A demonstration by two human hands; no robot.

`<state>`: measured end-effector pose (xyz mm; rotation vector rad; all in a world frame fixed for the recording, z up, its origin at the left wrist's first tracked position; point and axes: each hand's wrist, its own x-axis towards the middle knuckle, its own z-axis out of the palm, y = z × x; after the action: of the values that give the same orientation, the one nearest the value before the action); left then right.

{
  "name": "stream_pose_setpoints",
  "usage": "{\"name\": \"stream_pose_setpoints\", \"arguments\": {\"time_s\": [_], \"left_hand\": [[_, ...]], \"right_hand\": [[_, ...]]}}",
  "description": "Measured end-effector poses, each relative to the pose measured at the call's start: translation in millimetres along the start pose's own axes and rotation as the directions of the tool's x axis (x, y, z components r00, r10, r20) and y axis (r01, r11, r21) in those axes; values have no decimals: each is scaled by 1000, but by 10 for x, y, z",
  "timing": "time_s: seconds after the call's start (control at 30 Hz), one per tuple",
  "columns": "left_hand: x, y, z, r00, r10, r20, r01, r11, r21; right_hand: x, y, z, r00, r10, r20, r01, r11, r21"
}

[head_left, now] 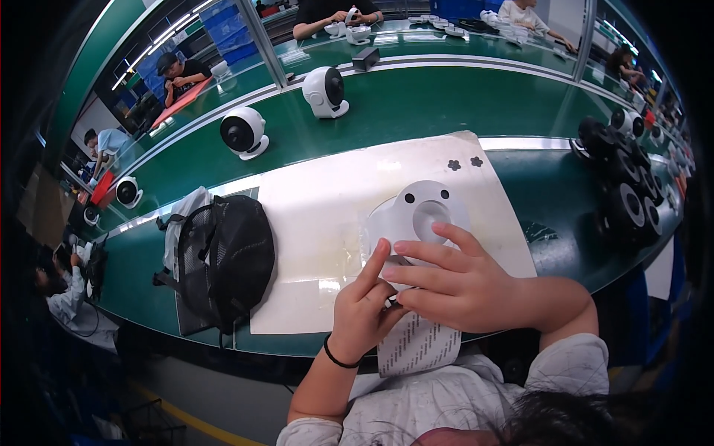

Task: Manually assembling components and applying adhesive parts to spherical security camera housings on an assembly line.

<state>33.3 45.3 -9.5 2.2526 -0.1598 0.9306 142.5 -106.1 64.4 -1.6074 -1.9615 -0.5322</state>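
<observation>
A white rounded plastic housing lies on the pale mat in front of me, with a round recess and two black dots on its far part. My right hand reaches over its near side, outer fingers spread across it. The lower fingertips meet my left hand at a small dark piece, mostly hidden. My left hand has its index finger raised beside the housing, and its thumb is bent at the top of a printed paper strip. The strip hangs over the table edge toward my lap.
A black mesh bag lies left on the white mat. Two black flower-shaped pieces rest at its far edge. White cameras stand on the green belt beyond. Black round parts are piled right. Other people work across the line.
</observation>
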Motion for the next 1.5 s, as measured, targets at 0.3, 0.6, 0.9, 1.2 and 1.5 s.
{"name": "stream_pose_setpoints", "arguments": {"time_s": [0.3,0.6,0.9,1.2,1.5], "left_hand": [[-53,-18,-119,999,-49,7,50,997,-55],[-81,18,-234,999,12,-40,-9,998,63],[-112,0,-357,999,-20,-28,22,999,45],[-153,1,-464,999,-32,10,31,995,92],[-404,-207,-827,900,-425,95,423,905,41]], "right_hand": [[11,24,-163,991,39,127,-57,988,146],[-172,195,-75,800,587,123,-575,692,437],[-146,-16,-146,958,277,78,-259,948,-185],[31,389,193,479,669,568,-662,-150,734],[297,1566,403,292,937,194,-439,-49,897]]}}
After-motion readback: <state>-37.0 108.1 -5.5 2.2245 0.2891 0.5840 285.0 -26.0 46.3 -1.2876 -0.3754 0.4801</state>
